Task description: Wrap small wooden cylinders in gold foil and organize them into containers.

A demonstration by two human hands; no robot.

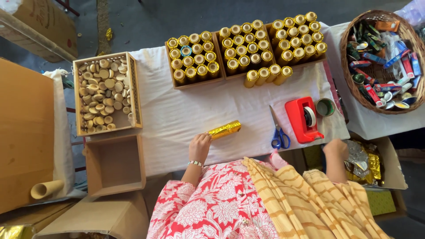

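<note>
Nearest to us, the red floral dress and striped yellow scarf (287,194) fill the bottom edge and hide both forearms in part.

Our left hand (199,148) rests on the white cloth (177,119), fingers curled around the near end of a gold foil tube (225,129). The tube lies flat and slightly tilted, its far end free. A bracelet sits at that wrist.

Our right hand (335,148) is at the table's right edge, over an open carton holding crumpled gold and silver foil (367,161). The fingers are tucked out of sight, so we cannot tell how far it is open or whether it grips anything.

Between the hands: blue-handled scissors (279,130), blades shut, and a red tape dispenser (302,118) just beside them. A small round tin (325,107) stands by the dispenser.

To the left, off the cloth: an empty wooden box (114,164), and beyond it a wooden box of pale round discs (106,95). A bare cardboard tube (46,189) lies at far left.

At the far edge, three trays of upright gold tubes (245,46); a few tubes lie flat in front of them. One tube in the left tray has a bluish top.

Far right, a wicker basket (354,88) of mixed small packets, too jumbled to identify and cut off by the frame.
</note>
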